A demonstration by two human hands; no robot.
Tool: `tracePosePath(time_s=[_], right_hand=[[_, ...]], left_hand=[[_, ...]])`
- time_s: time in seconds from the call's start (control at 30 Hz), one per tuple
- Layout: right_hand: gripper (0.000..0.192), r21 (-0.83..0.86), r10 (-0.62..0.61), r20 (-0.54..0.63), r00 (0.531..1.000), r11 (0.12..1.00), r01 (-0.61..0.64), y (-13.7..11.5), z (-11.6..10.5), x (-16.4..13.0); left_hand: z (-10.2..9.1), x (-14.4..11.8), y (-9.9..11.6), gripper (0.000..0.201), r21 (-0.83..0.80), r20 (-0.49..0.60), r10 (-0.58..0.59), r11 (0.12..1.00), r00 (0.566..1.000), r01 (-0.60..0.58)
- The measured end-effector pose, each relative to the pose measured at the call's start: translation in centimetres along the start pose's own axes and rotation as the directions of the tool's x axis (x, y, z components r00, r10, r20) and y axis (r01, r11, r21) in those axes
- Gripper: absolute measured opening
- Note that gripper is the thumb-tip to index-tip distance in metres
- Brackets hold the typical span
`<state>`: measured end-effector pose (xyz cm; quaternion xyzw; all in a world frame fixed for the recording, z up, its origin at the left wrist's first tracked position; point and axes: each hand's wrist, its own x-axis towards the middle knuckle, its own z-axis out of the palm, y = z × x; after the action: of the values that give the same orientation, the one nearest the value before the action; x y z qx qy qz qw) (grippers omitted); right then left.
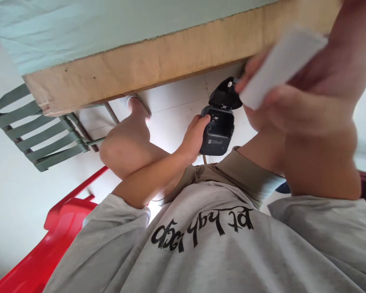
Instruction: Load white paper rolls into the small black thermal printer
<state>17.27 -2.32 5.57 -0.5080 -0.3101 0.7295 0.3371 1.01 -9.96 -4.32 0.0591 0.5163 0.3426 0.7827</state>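
Note:
My left hand [197,136] grips a small black portable printer [217,142] by its side, between my knees. Its lid [224,94] stands swung up, and the dark inside of its compartment shows. Close to the camera, my right hand [308,89] is smeared by motion. Its fingers are closed around a white oblong paper roll [283,65], also blurred, above and to the right of the printer. The roll and the printer are apart in depth, though the fingertips overlap the lid's edge in view.
A wooden edge [158,61] with a pale green cover [110,24] runs across the top. At left stand a green slatted folding seat [45,138] and a red plastic chair [64,228]. Light floor tiles [177,101] lie below.

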Motion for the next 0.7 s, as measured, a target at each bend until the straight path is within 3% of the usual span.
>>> tracePosePath(time_s=[0.03, 0.07, 0.1, 0.13, 0.2, 0.27, 0.33, 0.43, 0.5, 0.57, 0.7], right_hand=[[0.083, 0.021, -0.116, 0.043, 0.992, 0.993, 0.116, 1.4, -1.1, -1.0], [0.064, 0.010, -0.207, 0.146, 0.967, 0.978, 0.208, 2.9, -2.2, -1.9], [0.055, 0.031, -0.249, 0.211, 0.945, 0.968, 0.248, 4.4, -3.1, -2.4], [0.054, 0.022, -0.263, 0.224, 0.938, 0.964, 0.265, 5.9, -3.9, -2.7], [0.049, -0.173, -0.292, 0.185, 0.938, 0.930, 0.324, 8.3, -4.9, -2.6], [0.044, -0.434, -0.371, 0.145, 0.917, 0.809, 0.396, 9.8, -5.4, -2.0], [0.046, -0.639, -0.459, 0.183, 0.869, 0.616, 0.460, 10.5, -5.5, -1.2], [0.056, -0.785, -0.557, 0.303, 0.774, 0.315, 0.534, 11.1, -5.6, -0.4], [0.058, -0.825, -0.607, 0.345, 0.716, 0.167, 0.540, 11.5, -5.8, -0.1], [0.051, -0.860, -0.628, 0.342, 0.699, 0.090, 0.502, 12.1, -6.0, 0.1], [0.029, -0.901, -0.636, 0.297, 0.712, 0.060, 0.429, 12.9, -6.3, 0.5]], left_hand=[[-0.1, 0.1, -0.1, 0.039, -0.008, 0.000, 0.004, 1.000, 1.000, -0.004], [-0.1, 0.2, -0.3, 0.039, -0.011, -0.003, 0.007, 1.000, 1.000, -0.007], [-0.2, 0.3, -0.4, 0.039, -0.008, -0.008, 0.012, 1.000, 1.000, -0.012], [-0.2, 0.5, -0.5, 0.038, 0.000, -0.017, 0.022, 1.000, 1.000, -0.022], [-0.3, 0.9, -0.7, 0.037, 0.024, -0.037, 0.048, 0.999, 0.998, -0.047], [-0.4, 1.3, -0.9, 0.035, 0.046, -0.052, 0.068, 0.997, 0.996, -0.066], [-0.5, 1.7, -1.0, 0.034, 0.061, -0.065, 0.080, 0.995, 0.995, -0.077], [-0.4, 2.1, -1.1, 0.035, 0.071, -0.076, 0.113, 0.992, 0.991, -0.108], [-0.3, 2.1, -1.1, 0.035, 0.070, -0.063, 0.135, 0.989, 0.989, -0.130], [-0.1, 2.1, -1.0, 0.034, 0.076, -0.032, 0.150, 0.986, 0.988, -0.147], [0.1, 2.2, -1.0, 0.025, 0.132, 0.026, 0.216, 0.967, 0.976, -0.217]])
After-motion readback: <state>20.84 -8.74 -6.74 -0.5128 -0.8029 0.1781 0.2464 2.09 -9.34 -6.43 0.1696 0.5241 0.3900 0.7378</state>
